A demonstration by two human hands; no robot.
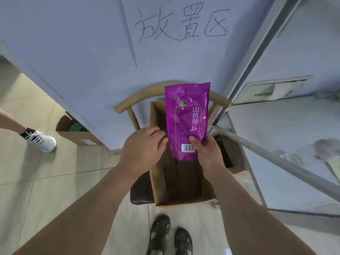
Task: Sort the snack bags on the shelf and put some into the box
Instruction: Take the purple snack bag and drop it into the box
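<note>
A purple snack bag (187, 115) with white lettering and a barcode is held upright above the open cardboard box (156, 173). My right hand (206, 151) pinches the bag's lower right corner, thumb on the front. My left hand (143, 150) hovers just left of the bag with loosely curled fingers, holding nothing. The box stands on a wooden chair (127, 103) with a dark seat; its inside looks dark and I see no bags in it.
A white wall with handwritten characters (182, 24) stands behind the chair. A second cardboard box (73, 131) sits on the floor at left, near another person's white shoe (44, 140). A metal rail (276, 157) and glass panel run along the right. My sandalled feet (169, 236) stand below.
</note>
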